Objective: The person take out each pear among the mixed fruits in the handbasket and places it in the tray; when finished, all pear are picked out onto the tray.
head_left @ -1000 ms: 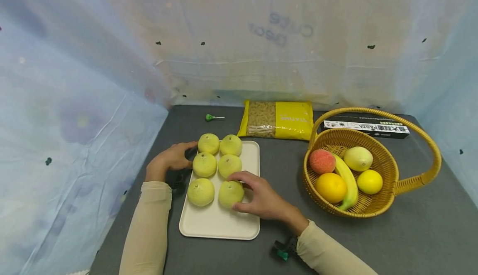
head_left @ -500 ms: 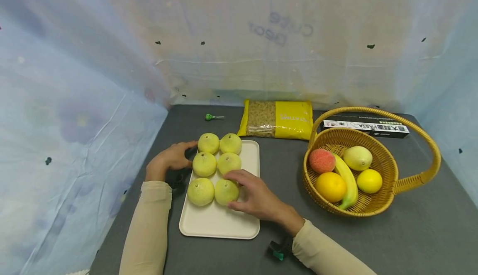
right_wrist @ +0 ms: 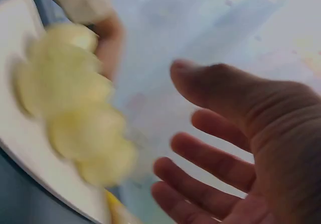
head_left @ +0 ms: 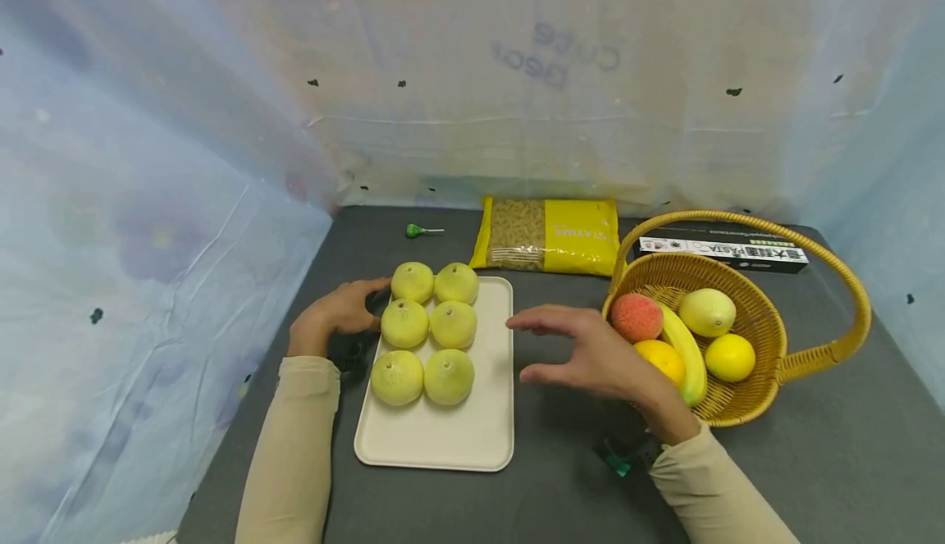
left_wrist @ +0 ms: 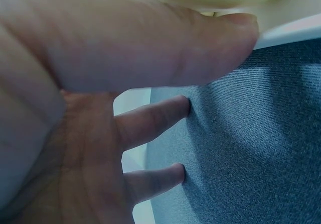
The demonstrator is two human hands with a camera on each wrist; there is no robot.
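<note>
Several round yellow-green fruits, each with a small dimple on top, stand in two columns on a white tray (head_left: pixel 435 444). The near right fruit (head_left: pixel 449 377) touches or almost touches the fruit (head_left: pixel 397 378) on its left. My left hand (head_left: pixel 341 312) rests at the tray's left edge, beside the upper fruits. In the left wrist view its thumb (left_wrist: pixel 165 45) lies along the rim below a fruit, while two other fingertips touch the dark table. Between tray and basket my right hand (head_left: pixel 591 354) hovers with nothing in it, its fingers (right_wrist: pixel 210 163) spread and lightly bent.
To the right, a wicker basket (head_left: pixel 768 380) with a tall handle holds a peach, an orange, a banana, a lemon and a pale yellow fruit. Behind the tray lie a yellow pasta bag (head_left: pixel 579 236), a green lollipop (head_left: pixel 416 231) and a black pasta box (head_left: pixel 738 253).
My right hand slid the near right fruit a little leftward, let it go and moved right toward the basket. My left hand has stayed in place.
</note>
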